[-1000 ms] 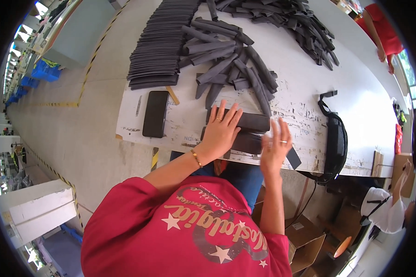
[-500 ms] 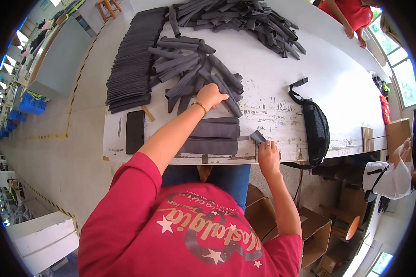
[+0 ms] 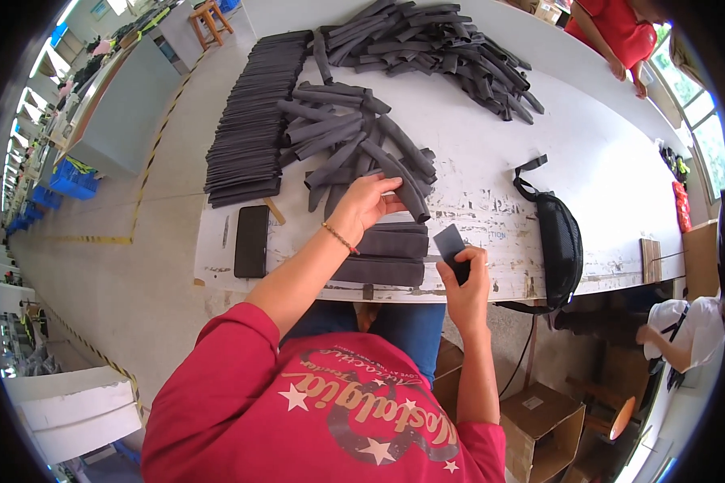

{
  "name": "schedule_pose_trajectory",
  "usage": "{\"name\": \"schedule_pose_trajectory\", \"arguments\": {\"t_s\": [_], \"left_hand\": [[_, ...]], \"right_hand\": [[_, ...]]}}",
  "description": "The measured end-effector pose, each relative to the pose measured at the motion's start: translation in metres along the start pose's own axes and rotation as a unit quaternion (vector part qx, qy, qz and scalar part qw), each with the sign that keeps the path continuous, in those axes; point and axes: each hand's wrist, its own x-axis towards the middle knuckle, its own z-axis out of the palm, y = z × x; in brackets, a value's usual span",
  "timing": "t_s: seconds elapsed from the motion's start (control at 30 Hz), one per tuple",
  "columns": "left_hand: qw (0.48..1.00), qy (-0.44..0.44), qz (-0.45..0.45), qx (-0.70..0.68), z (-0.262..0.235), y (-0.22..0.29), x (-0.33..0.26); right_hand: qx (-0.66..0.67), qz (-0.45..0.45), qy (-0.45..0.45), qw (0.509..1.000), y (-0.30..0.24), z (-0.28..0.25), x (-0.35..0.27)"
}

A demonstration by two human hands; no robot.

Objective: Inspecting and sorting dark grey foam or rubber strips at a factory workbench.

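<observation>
Across the scuffed white worktable (image 3: 491, 161), I am reaching my left hand (image 3: 362, 205), fingers loosely open, onto a dark grey fabric sleeve (image 3: 401, 181) in the loose pile while my right hand (image 3: 463, 278) is pinching a small dark grey flat card (image 3: 449, 241), seemingly picking the next piece to stack.

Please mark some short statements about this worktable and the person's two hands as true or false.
1. The left hand reaches into the loose pile of dark rolled pieces. True.
2. The right hand is empty. False: it holds a small dark flat piece.
3. The black phone lies left of the folded dark pieces at the table edge. True.
4. The black waist bag hangs from the left wrist. False: it lies on the white table, right of both hands.
</observation>
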Motion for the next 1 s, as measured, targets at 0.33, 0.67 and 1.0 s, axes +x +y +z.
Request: {"name": "schedule_pose_trajectory", "arguments": {"t_s": [0.33, 0.67, 1.0], "left_hand": [[0.995, -0.057, -0.006, -0.078, 0.01, -0.008, -0.03], [0.997, -0.069, 0.004, -0.031, 0.01, -0.002, -0.041], [0.997, -0.075, -0.007, 0.006, 0.015, -0.005, -0.045]], "right_hand": [[0.048, 0.007, -0.023, 0.999, -0.02, 0.017, -0.005], [0.054, -0.017, -0.013, 0.998, -0.026, 0.011, -0.009], [-0.064, -0.118, -0.011, 0.991, -0.032, 0.006, 0.005]]}}
